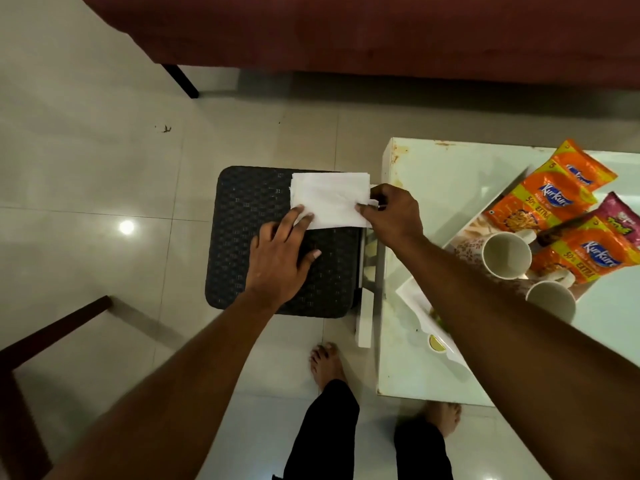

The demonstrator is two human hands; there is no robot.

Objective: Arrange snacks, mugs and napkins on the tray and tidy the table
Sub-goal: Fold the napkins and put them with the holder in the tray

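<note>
A stack of white napkins (329,197) lies on the far right part of a black woven stool (249,216). My left hand (280,258) rests flat on the stool, its fingertips pressing the stack's near left corner. My right hand (391,213) pinches the stack's right edge. To the right, on the white table (443,181), a tray (415,299) carries two white mugs (507,254) (550,299) and several orange snack packets (540,202), plus a pink one (620,220).
A dark red sofa (346,32) runs along the far side. A dark wooden chair frame (52,337) stands near left. My bare feet (325,362) stand on the glossy tiled floor between stool and table.
</note>
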